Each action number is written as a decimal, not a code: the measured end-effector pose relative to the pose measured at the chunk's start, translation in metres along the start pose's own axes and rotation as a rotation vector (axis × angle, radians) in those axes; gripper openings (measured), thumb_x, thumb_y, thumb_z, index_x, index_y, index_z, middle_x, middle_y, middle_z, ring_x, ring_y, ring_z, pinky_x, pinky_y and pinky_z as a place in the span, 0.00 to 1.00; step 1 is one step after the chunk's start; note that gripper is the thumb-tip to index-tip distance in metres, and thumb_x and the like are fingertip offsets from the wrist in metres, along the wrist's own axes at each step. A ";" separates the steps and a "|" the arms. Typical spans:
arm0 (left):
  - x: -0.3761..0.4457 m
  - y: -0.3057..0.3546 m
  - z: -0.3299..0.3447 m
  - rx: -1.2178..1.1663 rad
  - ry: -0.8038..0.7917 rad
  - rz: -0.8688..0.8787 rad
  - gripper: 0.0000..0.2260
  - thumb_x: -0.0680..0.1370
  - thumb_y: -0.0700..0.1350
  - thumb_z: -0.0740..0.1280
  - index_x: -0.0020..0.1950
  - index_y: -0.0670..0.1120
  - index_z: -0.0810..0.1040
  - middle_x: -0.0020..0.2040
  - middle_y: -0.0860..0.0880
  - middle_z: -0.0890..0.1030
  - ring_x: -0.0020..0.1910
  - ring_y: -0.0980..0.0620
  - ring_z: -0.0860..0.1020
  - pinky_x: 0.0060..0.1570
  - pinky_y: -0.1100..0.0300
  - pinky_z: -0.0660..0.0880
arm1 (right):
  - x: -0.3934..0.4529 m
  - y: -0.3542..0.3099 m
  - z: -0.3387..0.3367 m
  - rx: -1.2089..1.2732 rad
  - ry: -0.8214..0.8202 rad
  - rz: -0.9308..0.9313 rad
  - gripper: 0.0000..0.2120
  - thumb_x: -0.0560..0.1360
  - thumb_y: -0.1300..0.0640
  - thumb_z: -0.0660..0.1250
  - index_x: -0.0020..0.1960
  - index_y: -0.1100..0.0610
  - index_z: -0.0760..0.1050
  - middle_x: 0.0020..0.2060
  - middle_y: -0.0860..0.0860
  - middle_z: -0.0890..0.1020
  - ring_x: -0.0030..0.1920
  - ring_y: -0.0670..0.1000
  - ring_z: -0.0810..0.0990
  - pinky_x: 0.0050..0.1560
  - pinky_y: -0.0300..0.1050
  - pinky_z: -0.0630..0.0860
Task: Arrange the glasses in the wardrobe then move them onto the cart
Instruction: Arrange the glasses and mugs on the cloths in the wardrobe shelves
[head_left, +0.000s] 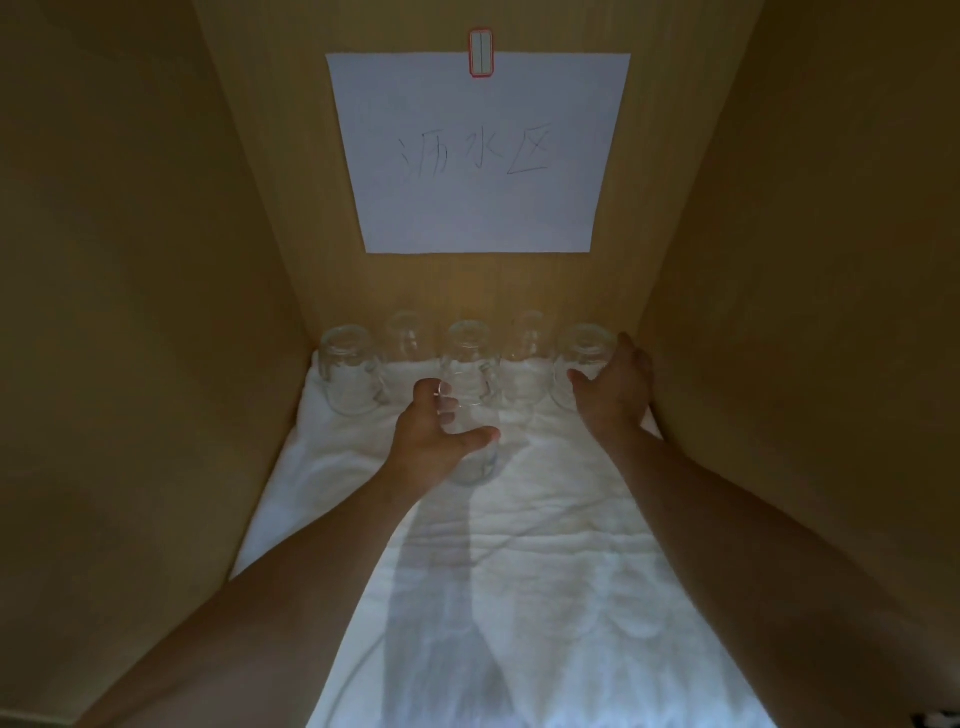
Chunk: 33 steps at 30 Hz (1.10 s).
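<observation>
Several clear glasses stand upside down in a row along the back of the wardrobe compartment on a white towel (545, 519). My left hand (428, 439) grips one glass (472, 462) just in front of the middle glass (467, 353), with the thumb across its side. My right hand (618, 389) wraps round the rightmost glass (584, 353), close to the right wall. The leftmost glass (348, 371) stands free. Two more glasses (408, 338) (527, 338) sit further back, faint against the wood.
Wooden walls close in on the left (156, 312) and right (779, 312). A white paper sheet (478, 156) with handwriting is taped to the back panel. The wrinkled towel runs toward me between my forearms.
</observation>
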<state>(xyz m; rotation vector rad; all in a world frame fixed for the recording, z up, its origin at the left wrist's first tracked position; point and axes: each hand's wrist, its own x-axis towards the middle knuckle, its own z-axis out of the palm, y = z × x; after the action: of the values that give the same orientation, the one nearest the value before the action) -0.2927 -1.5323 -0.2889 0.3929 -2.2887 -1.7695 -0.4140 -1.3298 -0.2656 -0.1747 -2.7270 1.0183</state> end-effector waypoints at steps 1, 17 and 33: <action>0.000 -0.001 0.000 0.005 0.002 -0.001 0.34 0.60 0.53 0.85 0.58 0.54 0.68 0.53 0.53 0.76 0.53 0.51 0.78 0.55 0.56 0.77 | -0.011 -0.001 0.001 0.036 0.064 0.014 0.38 0.75 0.50 0.75 0.78 0.60 0.62 0.72 0.63 0.68 0.71 0.63 0.69 0.70 0.52 0.66; -0.015 0.037 -0.016 -0.218 0.066 -0.131 0.30 0.59 0.53 0.83 0.53 0.49 0.72 0.50 0.49 0.80 0.52 0.49 0.82 0.52 0.51 0.80 | -0.119 -0.022 0.030 0.421 -0.428 0.352 0.31 0.83 0.36 0.53 0.58 0.61 0.81 0.54 0.59 0.83 0.55 0.61 0.82 0.60 0.54 0.78; -0.072 -0.021 -0.105 0.490 -0.004 -0.340 0.38 0.71 0.59 0.77 0.76 0.49 0.68 0.73 0.49 0.73 0.67 0.49 0.75 0.58 0.62 0.74 | -0.108 -0.088 0.030 0.715 -0.638 0.318 0.27 0.65 0.54 0.84 0.58 0.49 0.74 0.59 0.50 0.76 0.52 0.49 0.77 0.40 0.51 0.84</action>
<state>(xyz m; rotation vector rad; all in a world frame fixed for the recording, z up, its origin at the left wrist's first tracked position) -0.1886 -1.6087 -0.2840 0.9084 -2.7785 -1.3008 -0.3197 -1.4357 -0.2478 -0.1801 -2.6408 2.4117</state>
